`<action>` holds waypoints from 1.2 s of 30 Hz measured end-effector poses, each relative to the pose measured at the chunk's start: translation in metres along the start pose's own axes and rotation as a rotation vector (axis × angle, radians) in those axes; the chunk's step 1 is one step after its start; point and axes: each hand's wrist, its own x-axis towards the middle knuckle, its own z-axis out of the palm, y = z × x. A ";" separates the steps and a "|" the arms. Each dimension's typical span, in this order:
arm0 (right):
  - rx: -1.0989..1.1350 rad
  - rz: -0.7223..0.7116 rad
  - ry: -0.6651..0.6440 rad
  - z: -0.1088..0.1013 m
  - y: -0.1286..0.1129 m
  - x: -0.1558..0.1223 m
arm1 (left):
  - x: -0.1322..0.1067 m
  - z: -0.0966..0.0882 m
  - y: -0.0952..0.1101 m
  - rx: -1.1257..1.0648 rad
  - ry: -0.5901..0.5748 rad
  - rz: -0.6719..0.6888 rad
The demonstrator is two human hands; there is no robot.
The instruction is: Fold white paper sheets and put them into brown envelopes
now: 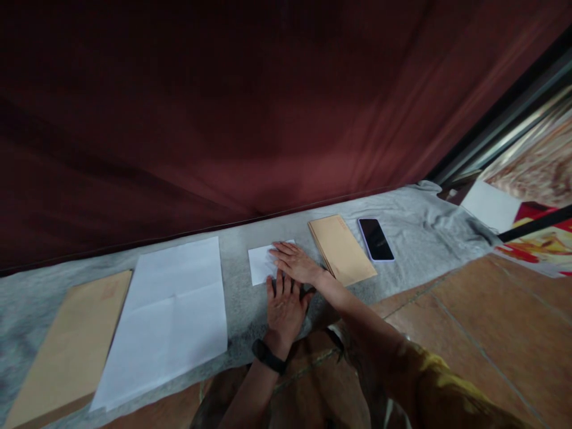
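Observation:
A small folded white sheet of paper [260, 266] lies flat on the grey cloth in front of me. Across its right part rests my right hand [295, 262], palm down with the fingers stretched out to the left. My left hand [285, 307], with a dark band at the wrist, lies flat just below, its fingertips at the paper's lower edge. Both hands cover the paper's right side. Close to my right hand, on its right, is a small stack of brown envelopes [343, 250].
A phone [376, 239] with a dark screen lies right of the envelopes. On the left are large white sheets with creases [179, 316] and a thick stack of larger brown envelopes [74, 345]. The grey cloth [424, 229] borders a dark red curtain [268, 119]; tiled floor [482, 322] shows below.

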 end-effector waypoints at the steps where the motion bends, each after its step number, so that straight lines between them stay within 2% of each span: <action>1: 0.001 0.005 0.002 0.000 0.000 0.001 | 0.000 0.000 0.000 -0.002 0.002 0.002; 9: 0.001 0.042 0.017 0.001 0.002 0.006 | 0.000 0.000 0.000 -0.006 -0.013 0.005; 17: 0.011 0.019 0.044 0.007 0.008 0.009 | -0.001 0.002 -0.002 -0.001 -0.011 0.009; 26: 0.057 0.053 0.107 -0.008 0.003 0.001 | 0.000 -0.002 0.001 -0.010 -0.012 -0.009; 36: -0.033 -0.055 0.000 -0.016 0.008 -0.017 | 0.000 -0.005 -0.001 0.007 -0.009 0.009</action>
